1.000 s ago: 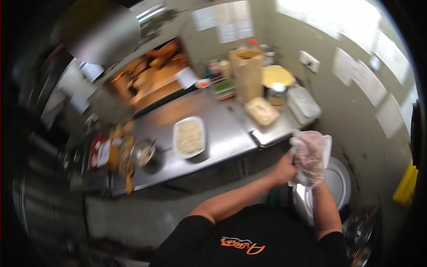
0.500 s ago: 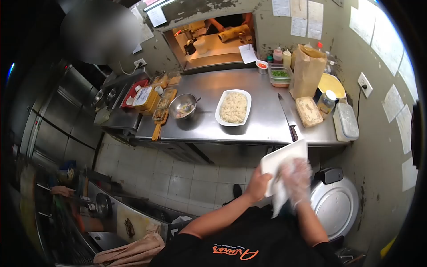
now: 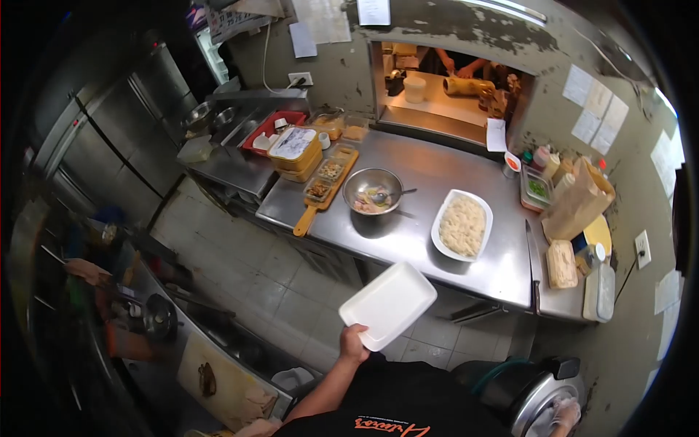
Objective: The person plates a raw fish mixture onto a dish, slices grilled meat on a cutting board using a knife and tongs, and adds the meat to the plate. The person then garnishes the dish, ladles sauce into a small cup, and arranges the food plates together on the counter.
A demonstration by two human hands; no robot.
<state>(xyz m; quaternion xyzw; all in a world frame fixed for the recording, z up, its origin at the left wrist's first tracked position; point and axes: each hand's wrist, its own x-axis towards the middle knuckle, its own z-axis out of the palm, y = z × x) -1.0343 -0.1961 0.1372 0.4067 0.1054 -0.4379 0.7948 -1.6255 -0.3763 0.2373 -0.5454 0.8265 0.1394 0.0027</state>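
Gripping the white tray (image 3: 389,304) with our left hand (image 3: 354,346), we have it over the tiled floor, apart from the front edge of the steel counter (image 3: 426,171), its inside facing us. The left fingers are clamped on its near corner, just at the tray's seven o'clock, which we take as the centre of the dial. At four o'clock our right hand (image 3: 568,413), in a clear glove, is down at the round lidded pot (image 3: 535,393); the bottom edge of the view crowds it, so we cannot tell whether those fingers are apart, together or closed on anything. Between one and two o'clock a white dish (image 3: 439,240) of pale, lumpy food sits on the counter. Near twelve stands the metal bowl (image 3: 370,178) (a spoon (image 3: 400,193) leans inside, its handle out past the rim), and at eleven lie the wooden board (image 3: 306,217) carrying small tubs and, behind it, the yellow container (image 3: 287,166) with a whitish top. Between two and three o'clock we find the knife (image 3: 535,273), blade pointing away from us, and at two the leaning paper bag (image 3: 582,200). Past the wall opening, between twelve and one, another person's hands (image 3: 464,71) are just beside a brownish cylinder (image 3: 466,87). At eight o'clock a pale cutting board (image 3: 233,393) bears a small dark item.
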